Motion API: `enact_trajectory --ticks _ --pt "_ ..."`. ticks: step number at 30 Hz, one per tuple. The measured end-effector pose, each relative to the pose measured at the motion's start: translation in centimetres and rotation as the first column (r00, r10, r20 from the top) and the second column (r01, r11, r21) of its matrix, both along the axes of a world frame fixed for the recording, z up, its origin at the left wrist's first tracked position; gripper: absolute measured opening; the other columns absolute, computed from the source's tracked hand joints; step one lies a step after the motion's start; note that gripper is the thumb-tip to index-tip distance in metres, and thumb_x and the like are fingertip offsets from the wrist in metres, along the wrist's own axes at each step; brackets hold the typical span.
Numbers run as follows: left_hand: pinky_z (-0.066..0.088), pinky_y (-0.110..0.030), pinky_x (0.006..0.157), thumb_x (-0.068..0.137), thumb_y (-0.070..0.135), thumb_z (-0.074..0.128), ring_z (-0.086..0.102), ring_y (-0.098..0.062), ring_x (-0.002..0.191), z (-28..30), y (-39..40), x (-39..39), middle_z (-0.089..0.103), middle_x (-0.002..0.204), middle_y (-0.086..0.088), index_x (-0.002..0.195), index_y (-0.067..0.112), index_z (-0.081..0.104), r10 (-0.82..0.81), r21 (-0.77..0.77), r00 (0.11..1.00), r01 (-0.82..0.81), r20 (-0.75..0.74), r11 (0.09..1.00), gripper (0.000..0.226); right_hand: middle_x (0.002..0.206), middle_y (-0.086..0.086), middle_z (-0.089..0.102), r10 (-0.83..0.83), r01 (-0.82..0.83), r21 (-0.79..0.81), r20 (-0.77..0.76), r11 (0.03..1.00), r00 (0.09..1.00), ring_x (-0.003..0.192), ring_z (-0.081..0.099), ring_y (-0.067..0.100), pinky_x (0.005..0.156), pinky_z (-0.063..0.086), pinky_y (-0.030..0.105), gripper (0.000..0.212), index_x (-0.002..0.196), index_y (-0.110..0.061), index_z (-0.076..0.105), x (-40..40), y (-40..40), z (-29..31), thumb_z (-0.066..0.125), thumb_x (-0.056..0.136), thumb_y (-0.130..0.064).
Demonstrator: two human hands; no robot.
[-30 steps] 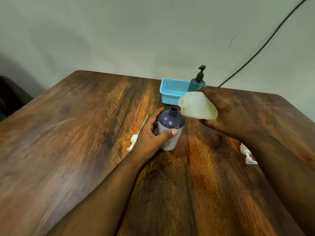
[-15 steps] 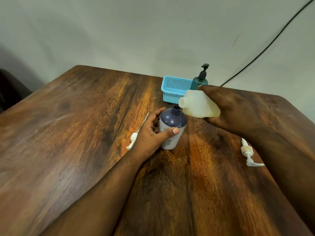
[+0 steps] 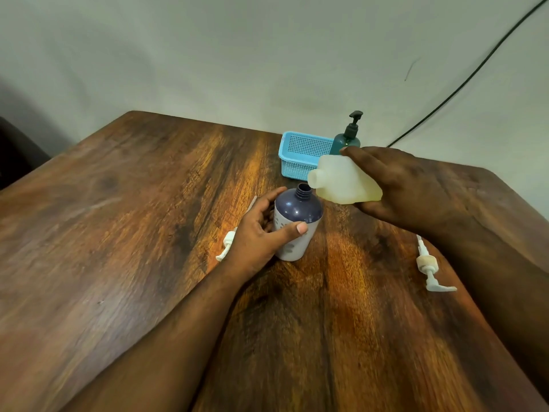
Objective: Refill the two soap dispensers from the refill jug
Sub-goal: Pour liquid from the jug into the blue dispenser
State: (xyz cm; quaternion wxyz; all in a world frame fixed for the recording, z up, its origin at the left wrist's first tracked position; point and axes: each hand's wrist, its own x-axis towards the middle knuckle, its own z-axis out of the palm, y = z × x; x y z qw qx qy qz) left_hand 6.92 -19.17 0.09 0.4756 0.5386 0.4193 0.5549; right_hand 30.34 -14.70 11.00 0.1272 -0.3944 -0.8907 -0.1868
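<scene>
**Jug mouth is almost over the bottle's open neck**

Furthest left on the wooden table [image 3: 148,233] lies a white pump [image 3: 227,243], flat on its side, just behind the left hand [image 3: 261,233]. It is partly hidden by that hand.

The left hand holds the purple bottle [image 3: 297,224] to keep it steady. The fingers curl round the far side and the thumb presses across the near side, so the hand is clamped on the bottle. The bottle stands up straight, and its open neck pokes out above the fingers. There are small pale marks on its white lower part, but they are too small to read.

Next comes the refill jug [image 3: 344,182]. The right hand [image 3: 416,191] grips its fat end, with fingers wrapped over the top and thumb under it. The jug lies tipped on its side, long way pointing left, away from the right palm and toward the bottle. Its mouth sits just up and to the right of the bottle's neck, very near but not touching. I think the jug needs to go a little more left and tip down before soap can fall in. No soap can be seen pouring.

Behind the right hand's fingertips sit a blue basket [image 3: 300,159] and a green dispenser [image 3: 347,138] with its pump on. I see no label on either.

Under the right wrist lies a second white pump [image 3: 429,269].
</scene>
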Motion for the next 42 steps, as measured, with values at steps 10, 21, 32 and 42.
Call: enact_trajectory --ticks 10,21,32,42 --pt "0.052 -0.017 0.085 0.077 0.008 0.078 0.064 -0.002 0.109 0.0 0.0 0.0 0.064 0.127 0.003 0.142 0.012 0.047 0.002 -0.017 1.0 -0.002 0.01 1.0 0.073 0.138 0.017 0.053 -0.032 0.033 -0.016 0.07 0.999 0.997 0.119 0.055 0.037 0.093 0.051 0.053 0.083 0.15 -0.02 0.028 0.3 0.7 0.2 0.073 0.081 -0.038" --pt "0.053 -0.022 0.092 0.068 0.018 0.078 0.065 -0.005 0.111 0.1 -0.2 0.1 0.066 0.125 0.004 0.142 0.009 0.047 0.006 -0.014 1.0 -0.005 0.025 1.0 0.08 0.14 0.018 0.05 -0.046 0.047 -0.013 0.112 0.999 0.993 0.124 0.052 0.038 0.096 0.048 0.056 0.084 0.149 -0.023 0.024 0.2 1.0 0.6 0.071 0.082 -0.041" --pt "0.052 -0.028 0.098 0.07 0.02 0.079 0.063 -0.011 0.116 0.1 -0.1 -0.2 0.064 0.13 -0.001 0.143 0.011 0.047 -0.006 -0.005 1.0 0.006 -0.005 1.0 0.08 0.141 0.017 0.049 -0.062 0.064 -0.016 0.13 0.998 0.99 0.124 0.051 0.037 0.098 0.048 0.055 0.086 0.151 -0.022 0.023 0.2 0.9 0.8 0.07 0.082 -0.042" --pt "0.053 -0.025 0.095 0.07 0.021 0.078 0.063 -0.008 0.115 0.2 -0.1 -0.1 0.063 0.131 -0.001 0.143 0.011 0.047 -0.014 0.004 1.0 0.014 -0.002 1.0 0.08 0.14 0.018 0.051 -0.066 0.069 -0.017 0.133 0.997 0.989 0.123 0.052 0.039 0.098 0.048 0.055 0.087 0.151 -0.02 0.025 0.1 0.8 0.8 0.074 0.081 -0.038"
